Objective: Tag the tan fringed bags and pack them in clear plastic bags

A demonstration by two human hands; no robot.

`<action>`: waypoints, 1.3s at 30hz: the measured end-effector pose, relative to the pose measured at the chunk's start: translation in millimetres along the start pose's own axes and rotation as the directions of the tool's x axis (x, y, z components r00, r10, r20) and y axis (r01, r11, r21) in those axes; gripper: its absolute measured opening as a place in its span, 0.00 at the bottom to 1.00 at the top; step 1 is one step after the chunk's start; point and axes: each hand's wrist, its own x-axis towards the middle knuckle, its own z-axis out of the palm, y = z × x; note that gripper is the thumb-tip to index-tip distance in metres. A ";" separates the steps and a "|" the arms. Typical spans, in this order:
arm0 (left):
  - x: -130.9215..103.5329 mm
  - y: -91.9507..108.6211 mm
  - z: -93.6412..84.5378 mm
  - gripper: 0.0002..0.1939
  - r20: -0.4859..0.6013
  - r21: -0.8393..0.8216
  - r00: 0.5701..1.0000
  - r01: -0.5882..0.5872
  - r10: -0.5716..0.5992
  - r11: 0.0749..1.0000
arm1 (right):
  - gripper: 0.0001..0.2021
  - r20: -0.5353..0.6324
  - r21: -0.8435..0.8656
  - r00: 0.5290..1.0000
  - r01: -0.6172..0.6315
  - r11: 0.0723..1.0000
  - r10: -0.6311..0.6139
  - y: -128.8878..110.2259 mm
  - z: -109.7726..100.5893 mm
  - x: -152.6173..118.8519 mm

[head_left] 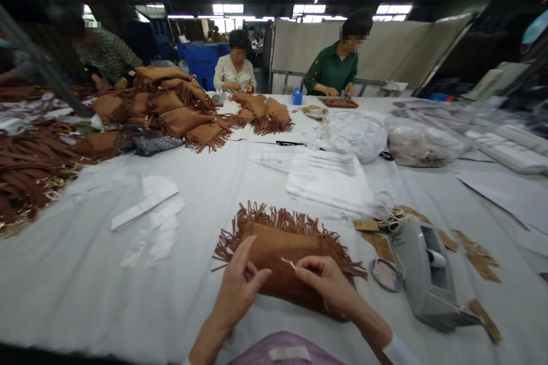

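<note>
**Over the fringed pouch: two hands on one thread**

Just above the near edge of the pouch (282, 254), both hands meet. The right hand (329, 285) pinches a pale thread (289, 263) whose free end points left, toward the left hand (240, 285), which hovers half-curled, holding nothing clear. The pouch lies long axis left to right on the table (85, 279); a tape dispenser (428, 279) sits right of it.

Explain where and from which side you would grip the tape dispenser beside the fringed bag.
Probably grip the tape dispenser across its grey flanks, coming from above. It lies long and narrow on the table, both sides exposed. Avoid its far end, where tags crowd it.
</note>
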 end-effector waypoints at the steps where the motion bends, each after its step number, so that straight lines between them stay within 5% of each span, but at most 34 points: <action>1: 3.2 7.9 7.9 0.36 0.070 -0.032 0.997 -0.033 0.035 0.999 | 0.16 0.047 -0.055 0.999 0.012 0.998 -0.010 -3.9 3.4 -0.3; 6: 10.8 14.8 28.9 0.09 0.267 0.016 0.960 -0.093 0.085 0.996 | 0.14 0.072 -0.229 0.995 0.084 0.970 -0.069 -3.1 -0.9 -3.2; 12: 1.8 3.7 24.3 0.09 0.143 -0.001 0.990 0.009 -0.009 1.000 | 0.13 0.023 -0.316 0.997 0.072 0.946 -0.068 7.5 -6.2 -3.4; 15: 0.8 8.2 25.7 0.22 0.290 -0.107 0.956 0.085 -0.051 0.991 | 0.14 0.122 -0.278 0.989 0.109 0.954 -0.077 2.0 3.0 -1.8; 17: 1.7 9.4 28.1 0.15 0.357 -0.120 0.932 0.120 -0.070 0.985 | 0.13 0.147 -0.261 0.984 0.140 0.955 -0.105 -1.2 6.0 -0.7; 25: 1.9 -10.0 35.4 0.14 0.286 -0.070 0.942 0.202 -0.174 0.977 | 0.12 0.063 -0.497 0.964 0.255 0.829 -0.259 19.3 -12.6 -2.2; 31: -0.5 -17.1 28.2 0.17 0.441 -0.257 0.877 0.328 -0.191 0.909 | 0.14 0.229 -0.369 0.931 0.353 0.860 -0.284 16.3 31.7 3.5; 37: -17.7 -28.9 6.1 0.20 0.332 -0.258 0.873 0.448 -0.357 0.856 | 0.19 0.325 -0.492 0.886 0.457 0.741 -0.331 20.1 63.3 16.7; 39: -22.7 -34.7 -5.6 0.18 0.206 -0.225 0.904 0.416 -0.374 0.881 | 0.20 0.354 -0.511 0.875 0.477 0.715 -0.331 18.4 65.8 22.6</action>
